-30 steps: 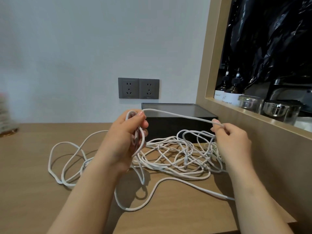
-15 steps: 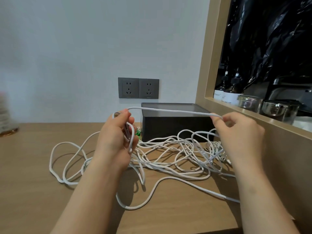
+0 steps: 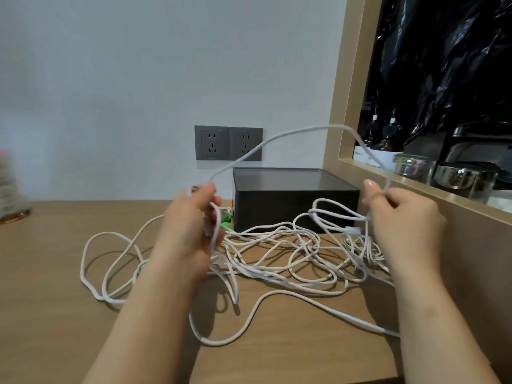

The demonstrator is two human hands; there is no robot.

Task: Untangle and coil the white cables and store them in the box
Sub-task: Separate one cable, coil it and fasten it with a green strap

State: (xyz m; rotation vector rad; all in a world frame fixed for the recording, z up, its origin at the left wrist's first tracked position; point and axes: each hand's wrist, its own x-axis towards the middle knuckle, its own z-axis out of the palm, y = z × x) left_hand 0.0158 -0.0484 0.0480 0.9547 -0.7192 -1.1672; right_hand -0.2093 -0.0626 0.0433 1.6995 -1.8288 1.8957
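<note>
A tangle of white cables (image 3: 279,253) sprawls over the wooden table (image 3: 55,300), with loose loops trailing left and toward the front. My left hand (image 3: 191,234) grips a small coil of white cable. My right hand (image 3: 401,225) pinches the same cable farther along. Between the two hands the cable arches high in a slack loop (image 3: 304,133). A white connector (image 3: 352,231) hangs beside my right hand. The dark grey box (image 3: 293,200) stands behind the tangle against the wall, and its top looks closed.
Two grey wall sockets (image 3: 228,142) sit above the box. A wooden shelf frame (image 3: 432,195) on the right holds brown bottles and glass jars (image 3: 412,169). Something green (image 3: 225,220) lies by the box's left corner. A blurred object (image 3: 11,189) stands far left.
The cable stretch between my hands was taut and level; it now bows upward in a slack arch. My right hand has moved right and slightly down.
</note>
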